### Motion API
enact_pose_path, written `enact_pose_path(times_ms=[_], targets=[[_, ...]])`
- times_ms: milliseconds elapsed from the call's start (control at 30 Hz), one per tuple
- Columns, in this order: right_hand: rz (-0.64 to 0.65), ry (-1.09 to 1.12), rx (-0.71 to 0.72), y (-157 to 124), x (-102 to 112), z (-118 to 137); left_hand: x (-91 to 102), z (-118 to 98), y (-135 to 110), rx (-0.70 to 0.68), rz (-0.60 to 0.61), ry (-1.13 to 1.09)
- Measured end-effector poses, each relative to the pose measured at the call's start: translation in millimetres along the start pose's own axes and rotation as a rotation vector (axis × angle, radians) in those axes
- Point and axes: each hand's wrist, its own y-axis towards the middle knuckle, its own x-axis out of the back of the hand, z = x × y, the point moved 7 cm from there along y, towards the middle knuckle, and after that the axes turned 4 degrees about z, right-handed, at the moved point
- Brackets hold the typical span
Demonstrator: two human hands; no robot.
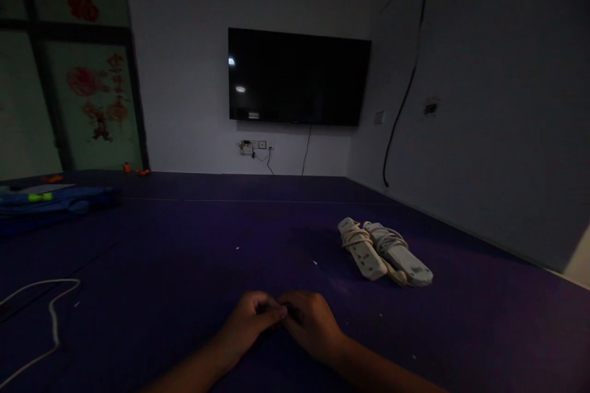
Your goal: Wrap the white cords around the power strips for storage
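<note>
My left hand [255, 318] and my right hand [314, 323] meet low in the middle of the view, just above or on the dark purple floor [193, 270]. Their fingertips touch one another, and the fingers of both are curled closed. No object shows in either hand, though the undersides of the fingers are hidden. Ahead and to the right lie two white power strips side by side, a left one [369, 263] with sockets facing up and a right one [410, 264]. Each has its pale cord wound around it. Neither hand touches them.
A white cable [54, 319] curves over the floor at left. Blue folded items [69, 199] and small orange objects [144, 172] lie farther back. A television [299, 77] hangs on the far wall above sockets [262, 145]; a black cable [405, 95] hangs at right.
</note>
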Motion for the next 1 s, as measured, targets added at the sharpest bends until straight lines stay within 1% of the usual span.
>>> enact_pose_path(times_ms=[400, 533, 667, 767, 900, 1000], targets=[[0.03, -0.001, -0.025, -0.6, -3.6, -4.5, 0.8, 1.1, -0.9, -0.006, -0.001, 0.006], [0.036, -0.031, -0.035, -0.2, -3.4, -4.5, 0.5, 1.3, -0.8, -0.005, -0.01, 0.01], [0.029, -0.063, -0.033, -0.1, -3.4, -4.3, -1.7, 1.1, -0.1, -0.006, 0.01, 0.022], [0.033, -0.082, -0.05, -0.3, -4.1, -6.1, 0.1, 2.3, 0.2, -0.001, -0.008, 0.017], [0.046, -0.044, -0.042, -0.1, -5.4, -7.4, -0.7, 1.6, 0.3, -0.026, 0.026, 0.02], [0.054, -0.004, -0.027, 0.2, -6.1, -7.5, 0.8, 1.6, -0.1, -0.028, 0.021, 0.036]])
